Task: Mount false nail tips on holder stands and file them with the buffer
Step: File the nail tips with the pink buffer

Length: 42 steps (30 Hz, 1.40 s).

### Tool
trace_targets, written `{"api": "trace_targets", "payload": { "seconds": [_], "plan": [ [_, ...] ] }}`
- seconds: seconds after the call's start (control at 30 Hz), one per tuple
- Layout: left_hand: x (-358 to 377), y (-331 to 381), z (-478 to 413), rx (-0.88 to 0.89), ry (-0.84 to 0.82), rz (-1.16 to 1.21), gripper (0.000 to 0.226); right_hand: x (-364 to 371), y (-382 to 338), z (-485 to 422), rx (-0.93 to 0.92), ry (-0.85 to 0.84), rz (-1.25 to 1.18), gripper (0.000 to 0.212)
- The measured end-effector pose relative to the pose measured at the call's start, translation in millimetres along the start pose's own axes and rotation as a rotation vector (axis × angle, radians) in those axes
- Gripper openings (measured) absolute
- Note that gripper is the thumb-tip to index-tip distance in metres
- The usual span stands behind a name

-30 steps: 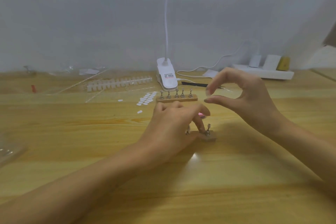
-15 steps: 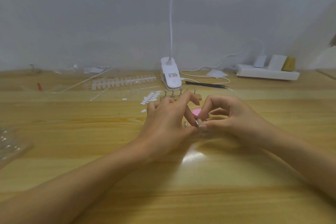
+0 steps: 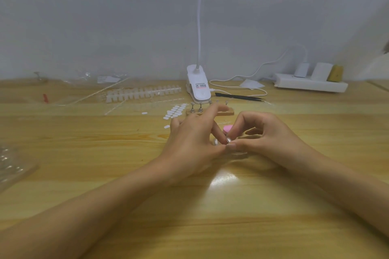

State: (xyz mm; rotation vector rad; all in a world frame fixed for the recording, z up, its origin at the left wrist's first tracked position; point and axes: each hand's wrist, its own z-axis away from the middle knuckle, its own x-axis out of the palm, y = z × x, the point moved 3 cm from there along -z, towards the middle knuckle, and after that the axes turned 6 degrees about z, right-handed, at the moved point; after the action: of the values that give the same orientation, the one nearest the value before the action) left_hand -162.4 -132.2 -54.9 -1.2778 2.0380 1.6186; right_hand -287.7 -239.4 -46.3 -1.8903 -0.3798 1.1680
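My left hand [image 3: 193,143] and my right hand [image 3: 265,134] meet fingertip to fingertip at the table's middle, over a small wooden holder stand [image 3: 239,154] that they mostly hide. The left hand's fingers curl round the stand, and one metal peg top [image 3: 215,142] shows beside them. My right thumb and forefinger pinch a small clear nail tip [image 3: 228,140] right at the stand. A pink buffer [image 3: 227,128] lies just behind the fingers. A second wooden holder stand [image 3: 228,112] with several metal pegs sits farther back.
A white clip lamp [image 3: 198,87] stands at the back, with black tweezers [image 3: 237,96] and a power strip [image 3: 311,86] to its right. Strips of nail tips [image 3: 143,92] and white adhesive pads [image 3: 174,112] lie back left. A crumpled plastic bag [image 3: 12,164] is at the left edge.
My right hand came down from the air to the near stand, its pinched fingers now meeting my left hand's fingertips. The left hand stayed on the stand.
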Motion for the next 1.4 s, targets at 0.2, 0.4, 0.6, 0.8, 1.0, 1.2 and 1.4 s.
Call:
{"api": "trace_targets", "payload": {
  "seconds": [0.2,0.4,0.6,0.8,1.0,1.2,1.4],
  "plan": [
    [-1,-1,-1,-0.014,0.005,0.021,0.064,-2,-2,0,-0.065,-0.021,0.11,0.019],
    [0,-2,0,-0.022,-0.002,0.039,0.069,-2,-2,-1,-0.144,0.012,0.19,0.021],
    [-1,2,1,-0.034,0.011,0.015,0.067,-8,5,-6,-0.032,-0.043,-0.053,0.007],
    [-1,5,1,-0.023,0.008,-0.009,0.062,8,11,-8,0.032,-0.06,-0.147,0.016],
    [-1,6,0,-0.02,0.007,-0.018,0.063,8,11,-9,0.036,-0.053,-0.136,0.016],
    [0,3,-1,0.003,-0.006,-0.008,0.064,3,17,-12,0.061,0.034,-0.233,0.008],
    [-2,1,-3,0.009,-0.056,-0.064,0.069,-23,28,-20,-0.124,0.127,0.325,0.011]
  ]
}}
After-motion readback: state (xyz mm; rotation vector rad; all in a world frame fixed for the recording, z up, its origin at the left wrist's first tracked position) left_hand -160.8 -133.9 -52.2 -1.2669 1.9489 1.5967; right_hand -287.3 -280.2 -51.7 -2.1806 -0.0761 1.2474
